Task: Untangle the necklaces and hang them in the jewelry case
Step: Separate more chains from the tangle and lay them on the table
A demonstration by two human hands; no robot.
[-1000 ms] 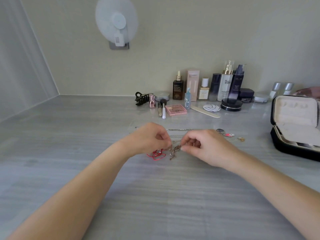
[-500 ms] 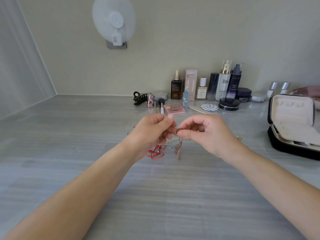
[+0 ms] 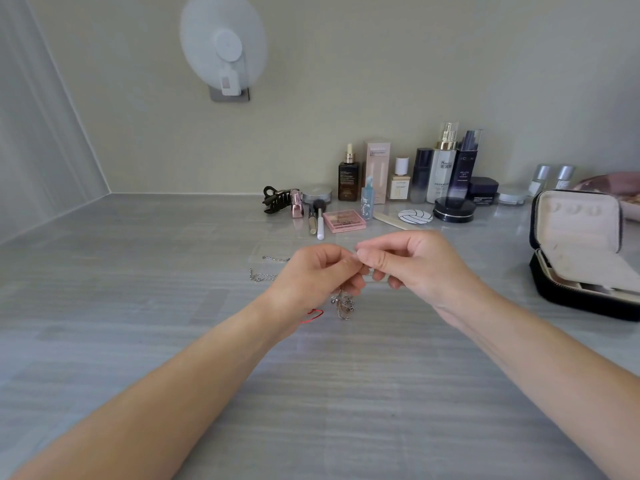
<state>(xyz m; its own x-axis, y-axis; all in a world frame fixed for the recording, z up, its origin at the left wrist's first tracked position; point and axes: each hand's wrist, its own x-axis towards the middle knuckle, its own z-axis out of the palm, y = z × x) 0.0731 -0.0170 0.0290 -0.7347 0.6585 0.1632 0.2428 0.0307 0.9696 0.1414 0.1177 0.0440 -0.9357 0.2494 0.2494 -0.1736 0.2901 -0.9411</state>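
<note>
My left hand [image 3: 313, 278] and my right hand [image 3: 412, 268] meet fingertip to fingertip above the grey table, both pinching the tangled necklaces. A silver knot of chain [image 3: 343, 304] dangles below the fingers, and a red cord [image 3: 313, 315] peeks out under my left wrist. More silver chain [image 3: 261, 275] lies on the table left of my left hand. The black jewelry case [image 3: 581, 261] stands open at the right with its cream lid upright.
Cosmetics line the back wall: bottles [image 3: 443, 168], a pink palette [image 3: 344, 220], a brush [image 3: 319, 220], a black hair claw [image 3: 275, 199] and a black round compact [image 3: 454, 208]. A white fan [image 3: 223, 46] hangs on the wall. A pink bowl [image 3: 620, 188] sits behind the case.
Both hands have lifted off the table with the tangle, which now hangs under the fingers. The chain left of my left hand has come into view.
</note>
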